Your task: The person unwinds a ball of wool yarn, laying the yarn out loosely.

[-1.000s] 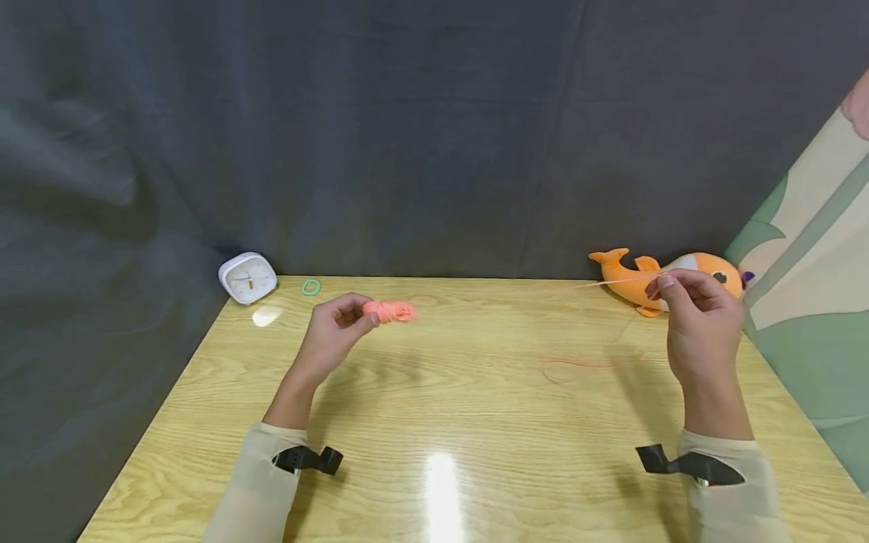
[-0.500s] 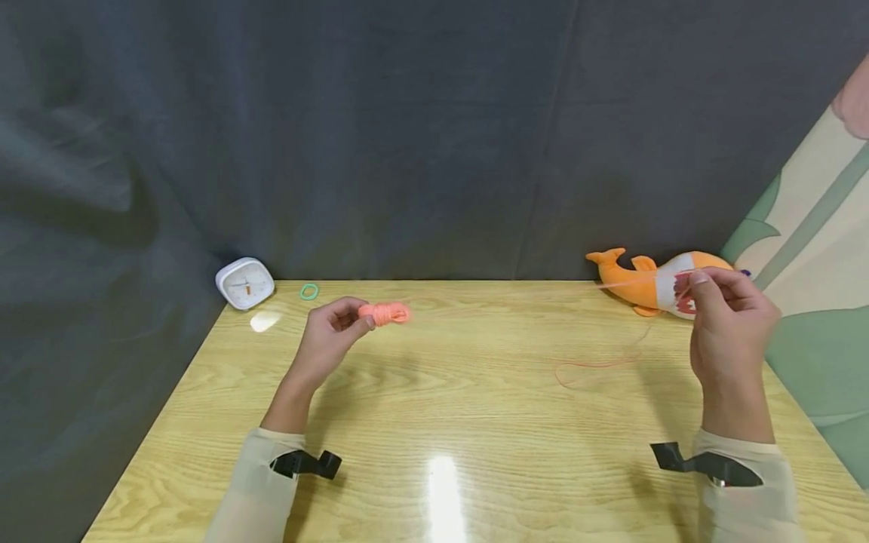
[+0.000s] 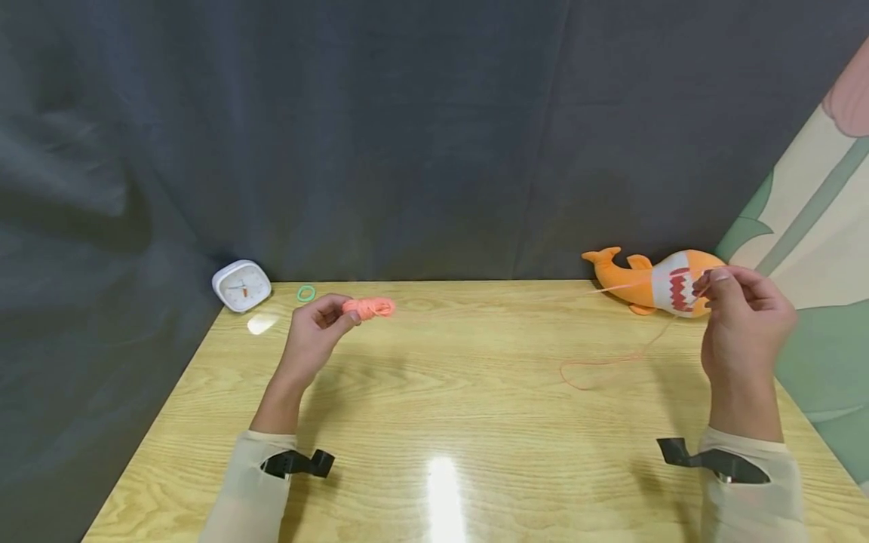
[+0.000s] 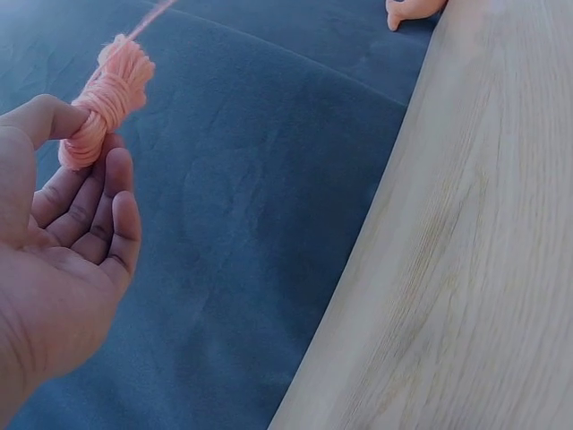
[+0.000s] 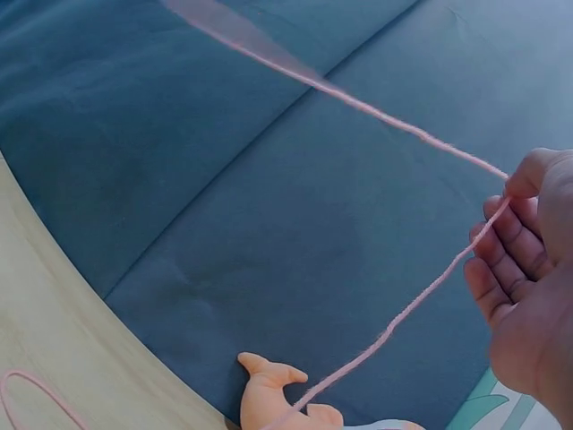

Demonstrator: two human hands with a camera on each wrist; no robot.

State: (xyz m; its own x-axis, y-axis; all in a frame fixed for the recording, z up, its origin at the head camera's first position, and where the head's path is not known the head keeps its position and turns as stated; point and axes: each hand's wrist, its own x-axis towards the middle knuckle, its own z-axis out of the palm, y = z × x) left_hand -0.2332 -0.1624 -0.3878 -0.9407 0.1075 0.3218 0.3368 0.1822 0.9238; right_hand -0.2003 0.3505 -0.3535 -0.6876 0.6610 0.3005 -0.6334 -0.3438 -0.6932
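Left hand (image 3: 312, 335) pinches yarn (image 3: 370, 308) over wooden table (image 3: 502, 422), dark curtain (image 3: 407, 151) behind.

A white clock (image 3: 242, 286) stands at the back left of the desk (image 3: 475, 407), with a little green ring (image 3: 299, 295) near it. An orange toy fish (image 3: 661, 292) lies at the back right. Behind hangs a big dark cloth (image 3: 407, 151). A flower pattern (image 3: 815, 241) shows on the right.

A: Do we see glare?
B: In the head view we catch a white streak (image 3: 444, 498) at six o'clock on the bright table (image 3: 516, 430), plus a smaller spot (image 3: 262, 323) near nine o'clock.
A: Shadows?
B: We find soft ones inward of both sleeves (image 3: 247, 490).
A: Blur?
B: In our right wrist view, the pink strand (image 5: 421, 134) smears towards eleven o'clock.
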